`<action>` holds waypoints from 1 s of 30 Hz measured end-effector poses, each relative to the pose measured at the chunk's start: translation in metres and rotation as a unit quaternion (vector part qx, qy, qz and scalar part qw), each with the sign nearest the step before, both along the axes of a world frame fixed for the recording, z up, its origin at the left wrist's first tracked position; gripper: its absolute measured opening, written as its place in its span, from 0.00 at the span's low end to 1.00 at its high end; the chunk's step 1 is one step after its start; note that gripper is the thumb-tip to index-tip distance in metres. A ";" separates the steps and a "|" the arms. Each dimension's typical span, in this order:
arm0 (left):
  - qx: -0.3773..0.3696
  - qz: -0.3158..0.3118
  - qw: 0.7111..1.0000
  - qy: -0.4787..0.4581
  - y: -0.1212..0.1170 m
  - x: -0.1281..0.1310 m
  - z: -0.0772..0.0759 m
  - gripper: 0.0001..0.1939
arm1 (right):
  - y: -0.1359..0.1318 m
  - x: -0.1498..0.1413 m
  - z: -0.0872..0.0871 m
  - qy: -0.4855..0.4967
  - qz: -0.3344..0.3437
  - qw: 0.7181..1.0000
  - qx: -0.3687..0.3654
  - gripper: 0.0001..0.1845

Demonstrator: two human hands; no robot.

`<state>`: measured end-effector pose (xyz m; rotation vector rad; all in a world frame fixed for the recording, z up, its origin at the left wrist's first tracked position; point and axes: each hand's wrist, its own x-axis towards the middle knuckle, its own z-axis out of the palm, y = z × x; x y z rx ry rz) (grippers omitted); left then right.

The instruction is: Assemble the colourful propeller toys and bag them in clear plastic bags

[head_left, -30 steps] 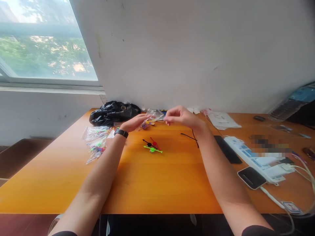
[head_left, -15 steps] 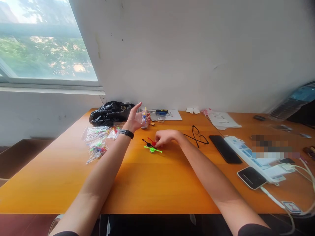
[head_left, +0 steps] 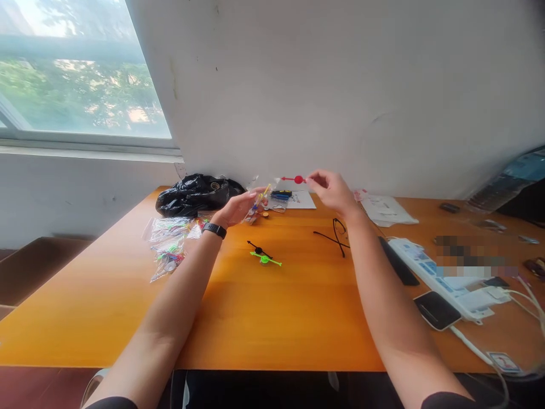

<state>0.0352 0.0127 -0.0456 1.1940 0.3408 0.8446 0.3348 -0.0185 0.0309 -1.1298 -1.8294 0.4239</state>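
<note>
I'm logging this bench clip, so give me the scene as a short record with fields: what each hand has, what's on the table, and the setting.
Left hand: left hand holds a small clear plastic bag of coloured parts, raised above the table.
Right hand: right hand pinches a red plastic pointer with a round hub, held in the air beside the bag.
On table centre: green plastic pointer and black plastic pointer lying on the orange wooden table.
Left of table: pile of clear parts bags; crumpled black plastic bag.
Right of table: black-framed glasses; white power strip.

Blurred patch [head_left: 468, 255] hides items over power strip [head_left: 430, 272] (pixelated).
</note>
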 end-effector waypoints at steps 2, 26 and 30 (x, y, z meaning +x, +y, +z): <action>0.019 -0.015 0.999 0.026 0.000 0.003 -0.002 0.33 | -0.007 -0.002 0.008 0.050 -0.007 0.998 0.049 0.16; 0.106 -0.090 0.979 0.148 -0.018 0.019 0.012 0.25 | -0.025 -0.020 0.013 -0.108 0.143 0.981 -0.073 0.13; 0.102 -0.081 0.979 0.157 -0.024 0.022 0.020 0.23 | -0.027 -0.028 0.011 -0.072 0.175 0.978 -0.088 0.13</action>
